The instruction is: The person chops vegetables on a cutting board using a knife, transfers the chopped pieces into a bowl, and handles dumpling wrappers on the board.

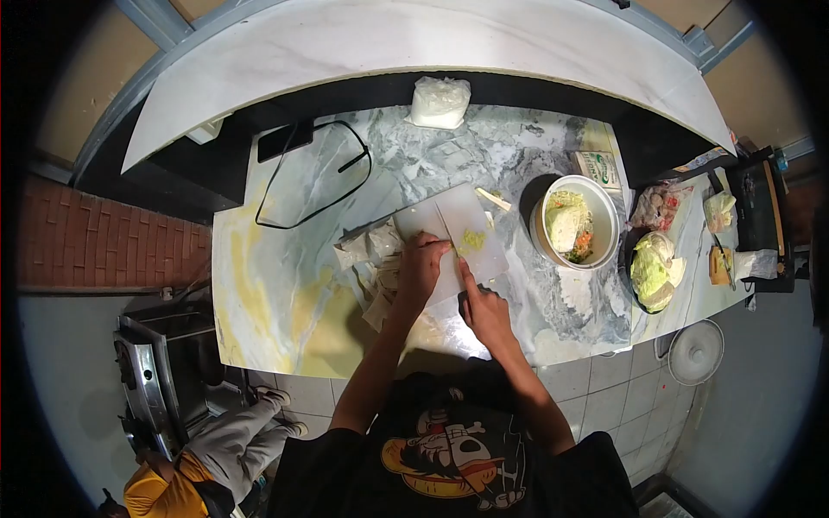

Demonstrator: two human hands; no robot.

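Head view, looking down on a marbled desk. Pale cutting board set askew near the middle. Right hand closed around the handle of a knife, index finger laid forward along it; blade points away from the body, over the board. Left hand down on the board just beside the blade, fingers curled and bunched; what they press is hidden, so cannot tell whether anything is pinched. Small heap of chopped greens on the board, right of the blade.

Left of the board, partly against the left forearm: crumpled whitish pieces, material unclear. To the right, a white tub holding a pale green wedge and shredded vegetables. Farther right, a cut cabbage in a dark dish. Bag of white contents at the far edge.
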